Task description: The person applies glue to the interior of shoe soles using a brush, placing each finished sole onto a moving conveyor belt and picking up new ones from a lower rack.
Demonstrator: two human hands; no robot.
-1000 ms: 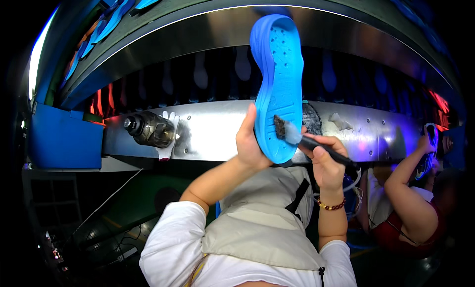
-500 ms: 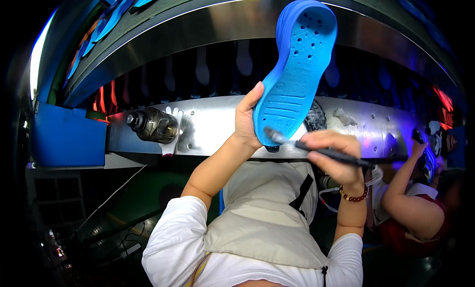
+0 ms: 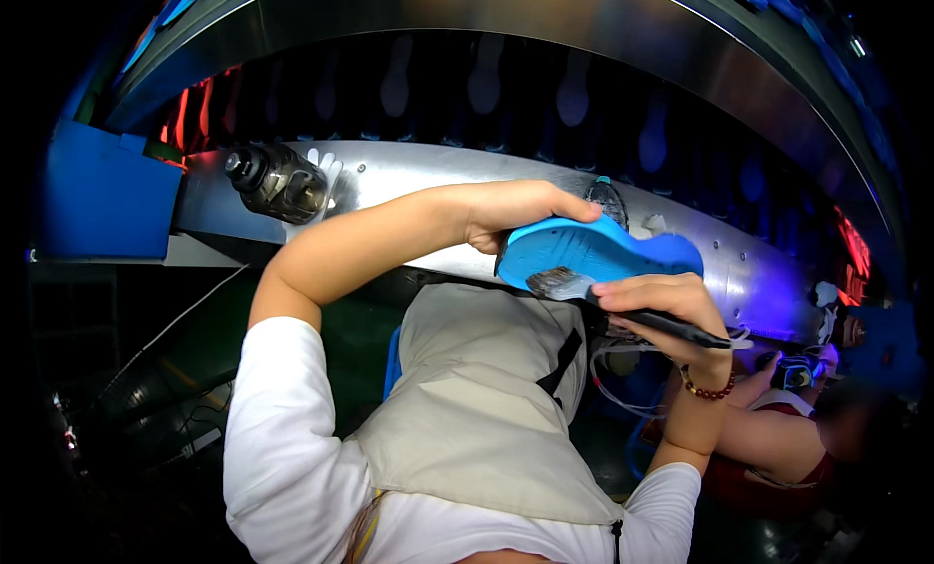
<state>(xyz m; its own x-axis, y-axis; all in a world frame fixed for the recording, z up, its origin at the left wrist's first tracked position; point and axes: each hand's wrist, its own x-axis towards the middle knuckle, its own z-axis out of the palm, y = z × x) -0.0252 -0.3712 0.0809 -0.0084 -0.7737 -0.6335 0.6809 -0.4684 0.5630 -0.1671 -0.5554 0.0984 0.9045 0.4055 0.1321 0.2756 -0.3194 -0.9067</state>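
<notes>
My left hand (image 3: 511,212) grips the heel end of a blue shoe sole (image 3: 593,248), thumb on its upper edge. The sole is tilted, and its inner face shows raised lines and looks foreshortened. In my right hand (image 3: 676,306) is a paintbrush (image 3: 564,284) with a black handle and pale, dark-tipped bristles. Its bristles lie against the near edge of the sole, toward the heel end. Behind the sole, on the metal ledge (image 3: 389,175), a small dark dish-like thing (image 3: 607,200) is partly hidden.
A dark translucent bottle (image 3: 282,185) with a black cap lies on the ledge beside a white glove (image 3: 327,165). Farther back, several pale sole shapes (image 3: 484,83) show in a dark opening with red light at both ends. Another person (image 3: 778,438) works at the right.
The sole has swung from upright to lying sideways, its toe end now toward the right, and tilted. My left hand has moved up onto its upper edge. The brush stays near the heel end.
</notes>
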